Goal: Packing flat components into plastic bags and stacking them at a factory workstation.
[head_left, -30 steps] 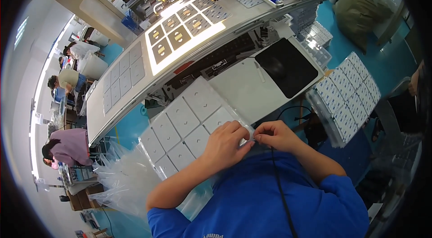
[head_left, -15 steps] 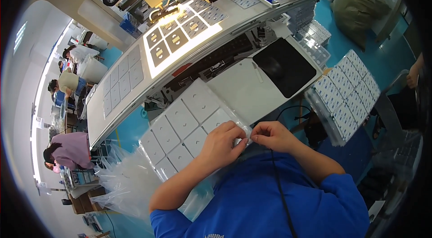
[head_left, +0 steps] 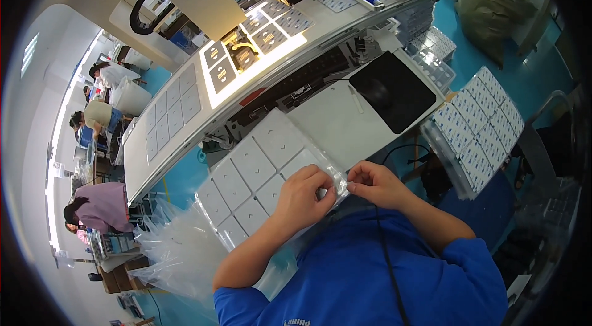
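A stack of pale grey panel sheets, with small dark chevron marks, lies in front of me in a clear plastic bag. My left hand rests over the stack's near right corner, its fingers curled and pinching the bag's crinkled edge. Right beside it, my right hand holds the same bit of bag between thumb and fingertips. The fingertips of both hands nearly meet there. What lies under my left palm is hidden.
Beyond the stack, a machine bed carries brightly lit panels under a moving head. A black mouse pad with a mouse lies on a white shelf. Patterned sheets are stacked at right. Loose clear plastic hangs at left.
The machine head has come lower and nearer over the lit panels. My right hand has shifted slightly, and more of the crinkled bag edge shows between my hands.
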Available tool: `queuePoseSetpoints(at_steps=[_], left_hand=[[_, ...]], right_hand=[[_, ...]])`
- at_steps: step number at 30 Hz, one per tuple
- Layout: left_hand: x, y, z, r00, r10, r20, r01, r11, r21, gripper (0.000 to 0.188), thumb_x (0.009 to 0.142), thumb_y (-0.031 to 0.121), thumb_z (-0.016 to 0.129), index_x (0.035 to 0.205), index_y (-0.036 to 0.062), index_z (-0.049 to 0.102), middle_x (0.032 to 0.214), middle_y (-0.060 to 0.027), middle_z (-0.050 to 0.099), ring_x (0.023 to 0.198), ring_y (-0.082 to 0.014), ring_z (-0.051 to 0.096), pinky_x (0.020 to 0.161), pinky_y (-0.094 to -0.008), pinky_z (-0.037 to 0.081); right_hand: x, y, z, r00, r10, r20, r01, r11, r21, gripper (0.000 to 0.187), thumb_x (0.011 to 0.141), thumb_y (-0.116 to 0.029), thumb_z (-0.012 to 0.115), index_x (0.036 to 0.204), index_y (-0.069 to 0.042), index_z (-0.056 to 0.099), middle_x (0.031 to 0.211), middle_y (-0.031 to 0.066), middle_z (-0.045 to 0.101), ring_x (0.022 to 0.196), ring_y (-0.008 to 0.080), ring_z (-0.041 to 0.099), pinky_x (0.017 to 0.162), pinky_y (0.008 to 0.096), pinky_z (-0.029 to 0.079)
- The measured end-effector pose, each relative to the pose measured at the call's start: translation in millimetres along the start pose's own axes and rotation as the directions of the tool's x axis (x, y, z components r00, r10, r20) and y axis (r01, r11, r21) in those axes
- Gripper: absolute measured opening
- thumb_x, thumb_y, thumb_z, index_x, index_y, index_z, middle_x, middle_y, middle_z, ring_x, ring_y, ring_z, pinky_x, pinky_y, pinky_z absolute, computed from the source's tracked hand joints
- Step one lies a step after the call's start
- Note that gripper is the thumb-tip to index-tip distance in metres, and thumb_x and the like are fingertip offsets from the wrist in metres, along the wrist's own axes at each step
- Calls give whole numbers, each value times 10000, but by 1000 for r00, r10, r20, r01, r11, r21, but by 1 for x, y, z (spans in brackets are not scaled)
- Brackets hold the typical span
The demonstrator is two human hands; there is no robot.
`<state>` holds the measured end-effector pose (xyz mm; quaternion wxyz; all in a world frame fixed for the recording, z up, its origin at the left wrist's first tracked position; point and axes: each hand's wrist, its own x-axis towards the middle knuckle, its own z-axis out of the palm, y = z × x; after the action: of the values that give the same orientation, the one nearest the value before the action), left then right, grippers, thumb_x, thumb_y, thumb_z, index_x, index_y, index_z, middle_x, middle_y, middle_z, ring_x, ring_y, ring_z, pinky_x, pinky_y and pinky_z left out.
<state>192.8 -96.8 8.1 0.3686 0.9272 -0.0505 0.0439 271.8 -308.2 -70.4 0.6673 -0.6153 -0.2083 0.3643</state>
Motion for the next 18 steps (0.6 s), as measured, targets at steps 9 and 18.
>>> queuePoseSetpoints(at_steps=[9, 18], left_hand=[[-2, -9, -10, 1000, -4, 23, 4, 1000, -13, 85, 799, 83, 700, 793, 27, 638, 810, -90, 598, 693, -231, 641, 613, -331, 526], [-6, -7, -19, 999, -33, 15, 33, 999, 33, 93, 762, 73, 683, 746, 13, 614, 982, -102, 631, 733, -245, 643, 632, -326, 546]], right_hand=[[-1, -6, 4, 1000, 9, 9, -9, 999, -45, 194, 952, -136, 730, 1080, -28, 631, 798, -5, 647, 712, 60, 577, 647, 238, 470], [1, -3, 9, 1000, -7, -14, 6, 997, -78, 207, 956, -189, 745, 1045, -29, 649, 838, 7, 678, 746, 69, 606, 676, 245, 497]])
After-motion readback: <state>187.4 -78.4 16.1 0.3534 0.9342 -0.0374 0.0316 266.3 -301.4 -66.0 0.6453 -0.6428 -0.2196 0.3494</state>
